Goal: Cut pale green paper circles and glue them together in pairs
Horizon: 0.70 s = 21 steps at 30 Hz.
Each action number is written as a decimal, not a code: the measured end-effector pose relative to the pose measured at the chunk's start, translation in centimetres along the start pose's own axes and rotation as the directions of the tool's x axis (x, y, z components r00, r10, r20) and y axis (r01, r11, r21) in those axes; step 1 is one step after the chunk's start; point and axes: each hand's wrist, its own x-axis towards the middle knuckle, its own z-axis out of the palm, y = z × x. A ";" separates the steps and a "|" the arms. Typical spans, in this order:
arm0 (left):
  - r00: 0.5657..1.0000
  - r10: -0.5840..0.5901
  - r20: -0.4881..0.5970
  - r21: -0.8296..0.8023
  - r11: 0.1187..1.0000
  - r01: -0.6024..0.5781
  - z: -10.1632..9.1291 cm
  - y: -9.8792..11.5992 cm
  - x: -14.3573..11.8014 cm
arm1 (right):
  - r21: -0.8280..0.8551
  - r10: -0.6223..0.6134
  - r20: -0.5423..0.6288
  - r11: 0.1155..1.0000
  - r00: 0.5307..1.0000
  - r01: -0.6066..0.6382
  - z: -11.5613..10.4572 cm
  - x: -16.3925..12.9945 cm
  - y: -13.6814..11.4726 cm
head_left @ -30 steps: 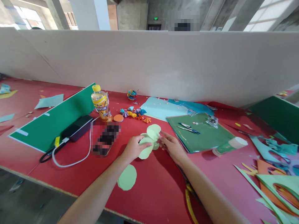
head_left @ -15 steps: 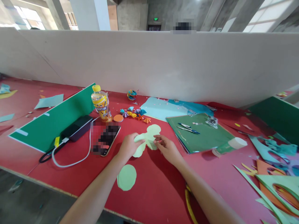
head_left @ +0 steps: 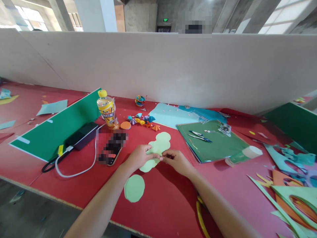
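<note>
My left hand [head_left: 140,156] is closed on the left side of a light green paper circle [head_left: 161,145], thumb and fingers pinching it. At the near edge of that circle, the fingertips of my right hand [head_left: 177,162] pinch the paper close to my left thumb. Other pale green paper circles lie around it: one circle [head_left: 163,136] peeks out behind, and another circle [head_left: 148,166] shows below my left fingers. Closer to me, a small stack of green circles [head_left: 134,188] rests on the red table [head_left: 163,205]. My fingers hide part of the held paper.
Left of my hands are a phone [head_left: 112,148], a power bank [head_left: 83,135] with cables and a drink bottle [head_left: 108,110]. Folded paper pieces [head_left: 141,121] lie behind. Rightward are a green folder [head_left: 215,138] with pens, a glue stick [head_left: 244,156], paper scraps [head_left: 294,201] and yellow-handled scissors [head_left: 201,218].
The held paper, previously bent between my hands, now looks flatter and overlaps the circles beneath. My right hand has moved left and down, its fingers closing on the near edge beside my left thumb.
</note>
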 end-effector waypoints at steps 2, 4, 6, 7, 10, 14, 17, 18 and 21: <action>1.000 0.001 0.025 0.009 1.000 -0.001 -0.1 0.0 0.0 | 0.030 0.002 0.016 1.000 1.000 -0.003 -0.2 0.0 0.1; 0.999 -0.003 0.044 0.029 1.000 0.001 -0.1 0.0 0.0 | 0.090 0.032 -0.037 0.996 0.999 -0.029 -0.3 0.1 0.1; 0.999 -0.013 0.043 0.069 0.998 0.010 -0.1 0.0 0.0 | 0.188 0.106 -0.162 0.979 0.981 -0.075 -0.4 0.3 0.2; 0.999 -0.020 0.025 0.100 0.995 0.017 -0.2 0.0 0.1 | 0.232 0.145 -0.222 0.968 0.964 -0.092 -0.5 0.4 0.2; 0.995 -0.036 -0.089 0.231 0.971 0.056 -0.7 -0.1 0.1 | 0.281 0.188 -0.306 0.955 0.933 -0.101 -0.5 0.7 0.6; 0.973 -0.047 -0.225 0.398 0.907 0.136 -1.5 -0.5 0.2 | -0.016 0.013 -0.383 1.000 0.924 -0.020 -0.2 0.9 0.9; 0.965 -0.041 -0.258 0.462 0.872 0.160 -1.7 -0.7 0.1 | -0.447 -0.292 -0.379 0.889 0.878 0.103 -0.1 1.0 1.1; 0.966 -0.026 -0.258 0.474 0.867 0.150 -1.7 -0.8 0.1 | -0.523 -0.351 -0.352 0.842 0.868 0.129 -0.1 1.1 1.2; 0.971 0.038 -0.236 0.493 0.866 0.086 -1.5 -0.7 0.2 | -0.617 -0.384 -0.213 0.766 0.898 0.181 -0.3 1.5 1.7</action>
